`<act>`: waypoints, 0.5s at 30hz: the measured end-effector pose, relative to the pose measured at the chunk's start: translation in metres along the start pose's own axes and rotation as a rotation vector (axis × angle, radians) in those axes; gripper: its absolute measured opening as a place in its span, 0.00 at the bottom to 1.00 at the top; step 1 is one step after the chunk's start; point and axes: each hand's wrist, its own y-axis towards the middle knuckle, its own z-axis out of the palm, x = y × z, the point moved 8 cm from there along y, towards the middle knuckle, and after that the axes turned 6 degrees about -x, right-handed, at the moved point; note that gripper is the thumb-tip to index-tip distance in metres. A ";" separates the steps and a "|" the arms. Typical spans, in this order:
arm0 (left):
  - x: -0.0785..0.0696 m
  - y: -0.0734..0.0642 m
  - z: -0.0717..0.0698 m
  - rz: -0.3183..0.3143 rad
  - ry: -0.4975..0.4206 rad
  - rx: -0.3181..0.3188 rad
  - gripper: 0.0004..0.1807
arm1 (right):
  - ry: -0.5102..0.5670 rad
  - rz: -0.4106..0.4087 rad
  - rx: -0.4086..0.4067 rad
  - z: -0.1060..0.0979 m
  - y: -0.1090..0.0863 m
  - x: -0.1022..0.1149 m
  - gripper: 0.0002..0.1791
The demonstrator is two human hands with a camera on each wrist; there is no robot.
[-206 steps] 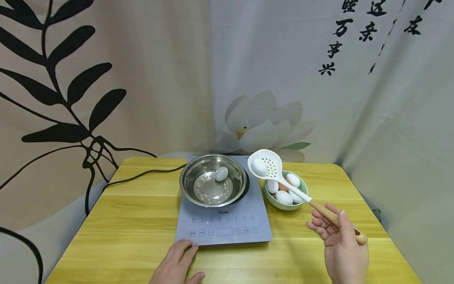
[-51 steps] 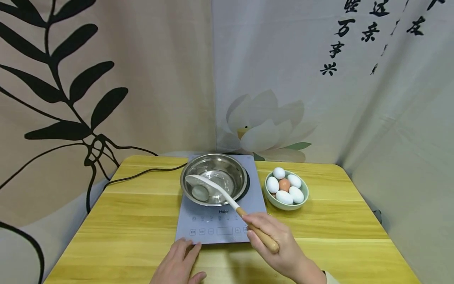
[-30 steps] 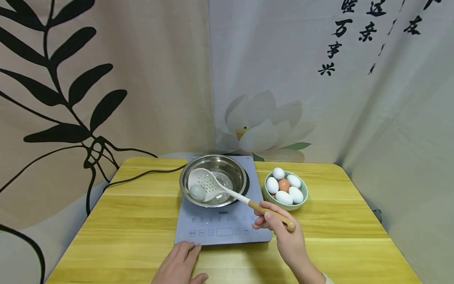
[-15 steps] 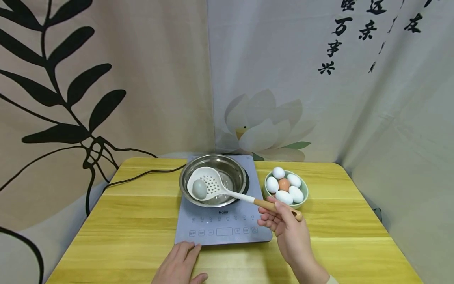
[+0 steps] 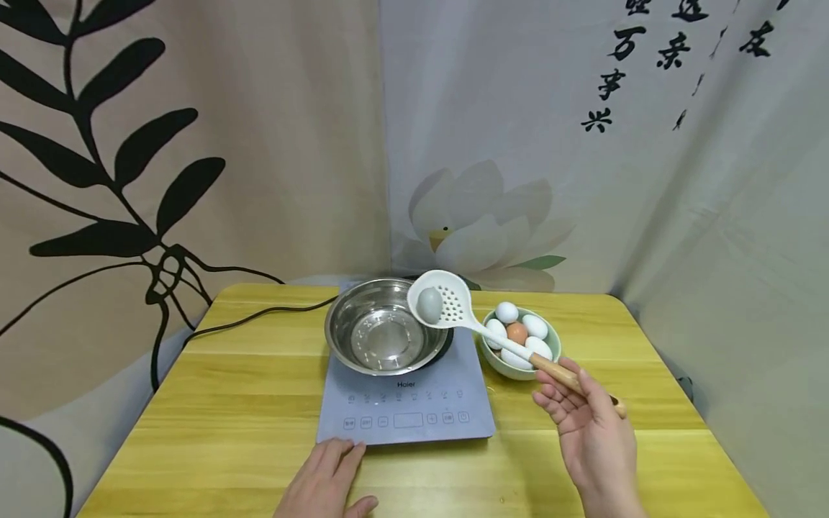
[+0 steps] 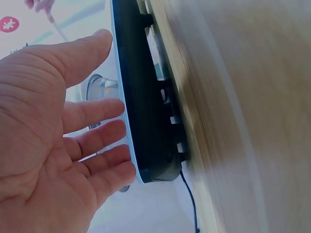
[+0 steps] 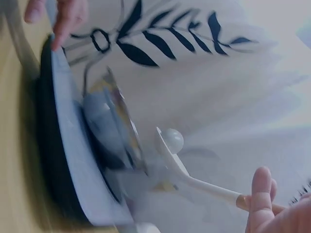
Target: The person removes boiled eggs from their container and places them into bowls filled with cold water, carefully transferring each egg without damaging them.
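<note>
My right hand (image 5: 599, 432) grips the wooden handle of a white slotted spoon (image 5: 456, 301), palm turned up. A whitish egg (image 5: 429, 305) rests in the spoon's perforated bowl, raised over the right rim of a steel pot (image 5: 388, 342). In the right wrist view the egg (image 7: 173, 141) sits on the tilted spoon head. A pale green bowl (image 5: 512, 370), under the spoon's shaft in the head view, holds several white eggs and a brown egg (image 5: 517, 333). My left hand (image 5: 324, 478) touches the front edge of the induction cooker (image 5: 406, 428) with extended fingertips (image 6: 119, 108).
The pot stands on the induction cooker, its inner bottom showing. A black cord (image 5: 259, 314) runs left from behind the cooker across the yellow wooden table (image 5: 214, 424). Printed curtains (image 5: 291, 144) hang behind the table.
Earlier, another egg went from the spoon into the bowl. Over the last second my right hand scoops the egg, lifts it from the pot and moves right. My left hand stays put.
</note>
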 end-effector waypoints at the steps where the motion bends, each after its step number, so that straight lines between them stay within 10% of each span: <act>1: 0.000 0.000 0.000 0.001 -0.004 -0.001 0.40 | 0.026 -0.018 -0.014 -0.008 -0.001 0.006 0.21; 15: 0.001 0.002 0.002 -0.019 -0.018 0.061 0.39 | 0.268 -0.243 -0.319 -0.115 -0.024 0.067 0.16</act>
